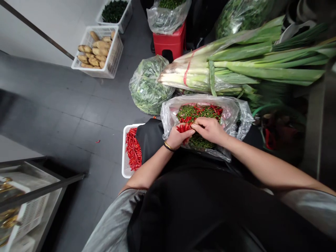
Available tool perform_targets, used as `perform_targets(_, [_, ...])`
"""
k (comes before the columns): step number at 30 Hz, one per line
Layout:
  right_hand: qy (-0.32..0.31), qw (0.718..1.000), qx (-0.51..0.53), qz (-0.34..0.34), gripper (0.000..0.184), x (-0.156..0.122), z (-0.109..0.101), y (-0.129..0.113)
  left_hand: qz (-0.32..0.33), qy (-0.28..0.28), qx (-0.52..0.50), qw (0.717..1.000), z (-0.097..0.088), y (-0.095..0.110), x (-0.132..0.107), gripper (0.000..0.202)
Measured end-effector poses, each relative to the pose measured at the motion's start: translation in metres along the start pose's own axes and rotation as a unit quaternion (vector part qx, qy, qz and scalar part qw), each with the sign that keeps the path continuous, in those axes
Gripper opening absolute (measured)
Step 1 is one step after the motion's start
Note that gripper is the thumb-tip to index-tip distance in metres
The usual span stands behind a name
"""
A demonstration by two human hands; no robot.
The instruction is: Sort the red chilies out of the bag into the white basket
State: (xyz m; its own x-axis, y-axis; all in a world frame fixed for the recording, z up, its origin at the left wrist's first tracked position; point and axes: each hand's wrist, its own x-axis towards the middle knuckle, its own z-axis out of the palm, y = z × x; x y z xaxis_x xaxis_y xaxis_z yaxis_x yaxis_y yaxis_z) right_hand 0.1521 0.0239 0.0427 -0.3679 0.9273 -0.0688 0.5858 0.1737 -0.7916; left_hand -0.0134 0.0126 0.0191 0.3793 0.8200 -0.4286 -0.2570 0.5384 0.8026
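Note:
My left hand is closed around a small bunch of red chili peppers, their ends showing past the fingers. Thumb and forefinger of my right hand pinch at the right end of that bunch, touching the left thumb; the pinched chili is mostly hidden. Both hands are over an open clear plastic bag on my lap, filled with red chilies and green stems. To the left, a white basket holds loose stemless red chilies, partly covered by my dark-clad knee.
Long leeks lie beyond the bag, beside a bagged leafy vegetable. A red stool bears another bag. Farther left stands a basket of brown root vegetables. A metal rack is at lower left, and one chili lies on the floor.

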Motion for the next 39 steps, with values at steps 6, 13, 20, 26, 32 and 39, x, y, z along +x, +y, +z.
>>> perform_targets(6, [-0.073, 0.961, 0.251, 0.092, 0.049, 0.016, -0.016, 0.026, -0.001, -0.059, -0.044, 0.997, -0.012, 0.006, -0.003, 0.051])
perform_targets(13, [-0.129, 0.916, -0.344, 0.162, 0.049, 0.088, -0.032, 0.087, -0.065, -0.120, -0.098, 0.986, -0.021, 0.005, 0.003, 0.053])
perform_targets(20, [-0.210, 0.872, -0.433, 0.093, 0.042, 0.050, -0.014, 0.058, -0.045, -0.092, -0.105, 0.989, -0.024, 0.004, 0.003, 0.047])
perform_targets(26, [-0.218, 0.879, -0.413, 0.096, 0.051, -0.014, -0.035, 0.045, -0.049, -0.083, -0.091, 0.991, -0.020, 0.004, 0.004, 0.045])
perform_targets(32, [-0.112, 0.920, -0.371, 0.064, 0.040, 0.007, -0.039, 0.041, -0.079, -0.036, -0.071, 0.994, -0.014, 0.007, 0.002, 0.048])
perform_targets(39, [-0.221, 0.919, -0.312, 0.096, 0.020, 0.038, -0.017, 0.044, -0.031, 0.000, -0.007, 1.000, -0.008, 0.004, 0.000, 0.045])
